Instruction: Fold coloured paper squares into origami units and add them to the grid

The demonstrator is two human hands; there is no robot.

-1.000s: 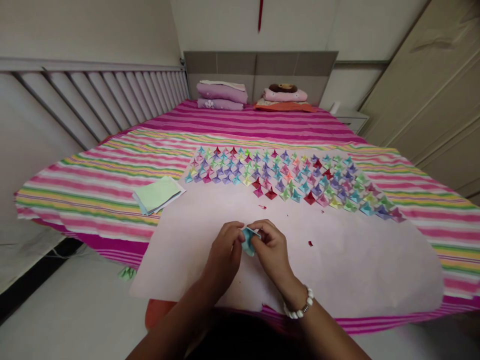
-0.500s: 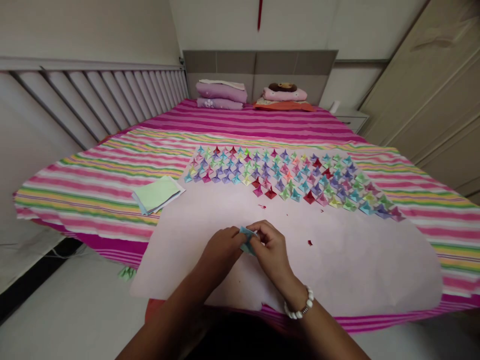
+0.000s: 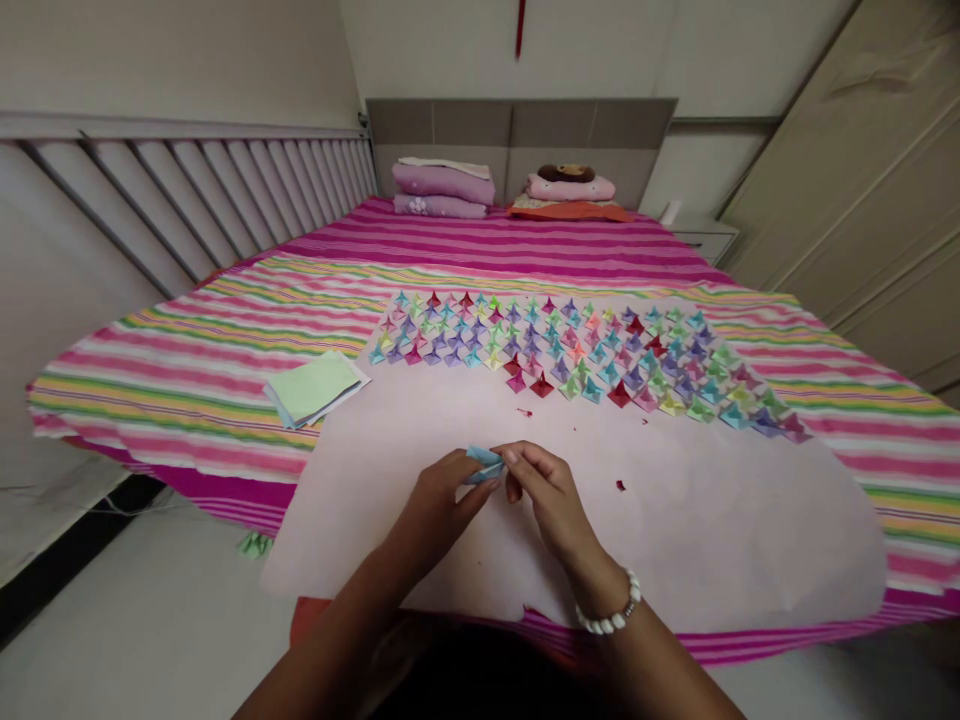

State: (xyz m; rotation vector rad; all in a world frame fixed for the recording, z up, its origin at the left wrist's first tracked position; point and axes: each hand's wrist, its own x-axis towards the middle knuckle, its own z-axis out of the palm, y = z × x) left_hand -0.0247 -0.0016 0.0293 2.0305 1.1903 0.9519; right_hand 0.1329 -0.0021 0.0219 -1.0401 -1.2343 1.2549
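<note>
Between my two hands is a small folded piece of light blue paper [image 3: 484, 463], held above a large pale pink sheet [image 3: 360, 510]. My left hand [image 3: 444, 497] grips its left side, thumb below and fingers above. On its right end, my right hand [image 3: 541, 490] pinches with thumb and forefinger; a white bead bracelet [image 3: 611, 612] circles that wrist. Beyond my hands, rows of small folded paper pieces [image 3: 531, 340] in many colours cover the far part of the sheet. The fold details of the blue paper are partly hidden by my fingers.
A stack of paper squares [image 3: 313, 388], light green on top, lies left of the sheet on the striped bedspread [image 3: 172, 350]. Red paper scraps [image 3: 620, 486] dot the sheet. Green folded paper [image 3: 255, 544] is on the floor at left. Folded bedding [image 3: 442, 185] sits by the headboard.
The blue paper has turned and now shows as a narrower, folded shape, slightly further left. My right fingers have shifted to its right end, and my left thumb has come underneath.
</note>
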